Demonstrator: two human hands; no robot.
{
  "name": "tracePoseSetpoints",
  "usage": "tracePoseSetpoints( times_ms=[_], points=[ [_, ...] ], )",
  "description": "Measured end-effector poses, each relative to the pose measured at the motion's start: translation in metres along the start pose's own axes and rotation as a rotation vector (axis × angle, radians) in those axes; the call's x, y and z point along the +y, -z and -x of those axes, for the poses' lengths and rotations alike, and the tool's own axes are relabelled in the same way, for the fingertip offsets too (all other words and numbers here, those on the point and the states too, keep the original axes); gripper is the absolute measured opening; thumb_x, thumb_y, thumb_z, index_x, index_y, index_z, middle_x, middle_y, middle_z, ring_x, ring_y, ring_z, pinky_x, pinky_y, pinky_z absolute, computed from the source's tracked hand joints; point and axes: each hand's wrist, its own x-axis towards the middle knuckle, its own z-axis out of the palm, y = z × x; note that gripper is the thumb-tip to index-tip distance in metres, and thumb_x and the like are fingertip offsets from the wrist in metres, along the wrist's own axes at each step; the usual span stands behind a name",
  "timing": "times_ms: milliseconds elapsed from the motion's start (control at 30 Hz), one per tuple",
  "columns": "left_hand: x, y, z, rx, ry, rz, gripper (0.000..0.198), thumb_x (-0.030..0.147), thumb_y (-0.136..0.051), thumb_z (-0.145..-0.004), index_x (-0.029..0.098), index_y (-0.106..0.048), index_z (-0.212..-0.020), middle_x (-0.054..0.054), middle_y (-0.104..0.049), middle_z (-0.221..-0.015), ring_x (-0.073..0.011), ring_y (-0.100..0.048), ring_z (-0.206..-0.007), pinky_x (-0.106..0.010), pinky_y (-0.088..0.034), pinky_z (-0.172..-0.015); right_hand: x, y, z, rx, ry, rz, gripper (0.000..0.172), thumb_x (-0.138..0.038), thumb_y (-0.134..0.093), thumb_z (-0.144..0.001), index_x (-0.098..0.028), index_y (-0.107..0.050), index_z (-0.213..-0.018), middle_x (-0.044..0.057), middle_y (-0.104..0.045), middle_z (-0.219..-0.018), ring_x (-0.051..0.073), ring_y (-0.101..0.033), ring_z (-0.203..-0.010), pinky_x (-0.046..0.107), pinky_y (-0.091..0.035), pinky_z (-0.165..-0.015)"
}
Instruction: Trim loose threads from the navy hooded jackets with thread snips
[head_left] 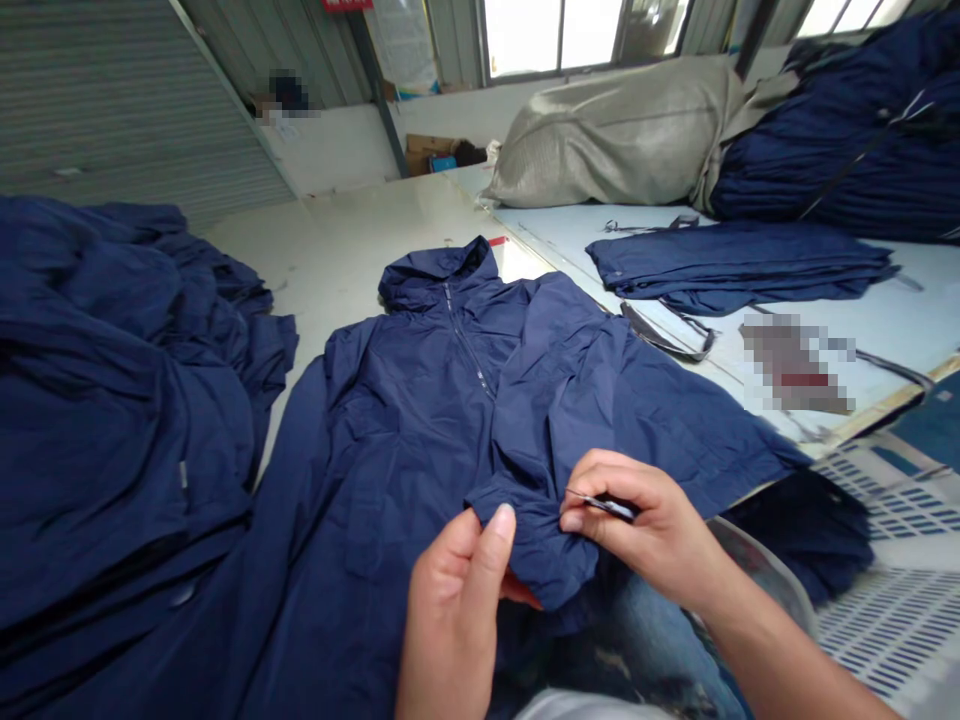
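A navy hooded jacket (420, 420) lies spread on the table, its hood at the far end and a short zip running down from the neck. One sleeve comes toward me, and its gathered end (551, 560) is bunched between my hands. My left hand (461, 600) grips this cloth, thumb on top and fingers underneath. Just to the right, my right hand (641, 520) is closed around small thread snips (611, 507) with a thin metal tip and dark body. Its fingertips touch the sleeve cloth; whether they also pinch it is unclear.
Piled navy garments (112, 400) cover the left side. On the table (337, 215), folded navy cloth (735, 262) lies at the right, before a grey-beige sack (615, 130) and a tied navy bundle (840, 140). A white plastic basket (892, 620) stands at lower right.
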Motion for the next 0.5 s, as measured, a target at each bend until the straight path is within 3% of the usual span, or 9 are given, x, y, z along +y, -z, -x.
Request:
tracePoseSetpoints(
  times_ms=[100,267,500],
  points=[
    [-0.002,0.001,0.0,-0.017,-0.01,-0.031,0.035,0.049,-0.067,-0.084,0.015,-0.075,-0.092,-0.005,-0.074,-0.075,-0.0175,-0.063,-0.064,-0.023,-0.05,-0.057,-0.004,0.003,0.002,0.057,-0.005,0.036,0.006,-0.026,-0.074,-0.084,-0.02,-0.072,-0.083,0.003,-0.066,-0.08,0.014,-0.063,-0.076,0.022,-0.049,-0.069],
    [-0.007,0.007,-0.001,-0.072,-0.012,-0.064,0.034,0.047,-0.061,-0.09,0.018,-0.074,-0.102,-0.005,-0.076,-0.09,-0.0193,-0.067,-0.079,-0.024,-0.053,-0.066,-0.019,0.009,0.008,0.255,0.015,0.173,0.016,-0.033,-0.068,-0.089,-0.024,-0.073,-0.102,0.004,-0.066,-0.095,0.014,-0.063,-0.089,0.021,-0.05,-0.075],
    [-0.004,0.003,-0.002,-0.036,0.043,0.06,0.03,0.044,-0.067,-0.087,0.015,-0.075,-0.089,-0.007,-0.075,-0.084,-0.019,-0.068,-0.075,-0.026,-0.057,-0.066,-0.023,-0.004,0.013,0.088,0.002,0.11,0.008,-0.018,-0.064,-0.091,-0.02,-0.072,-0.092,0.002,-0.066,-0.081,0.011,-0.062,-0.073,0.019,-0.048,-0.065]
  ],
)
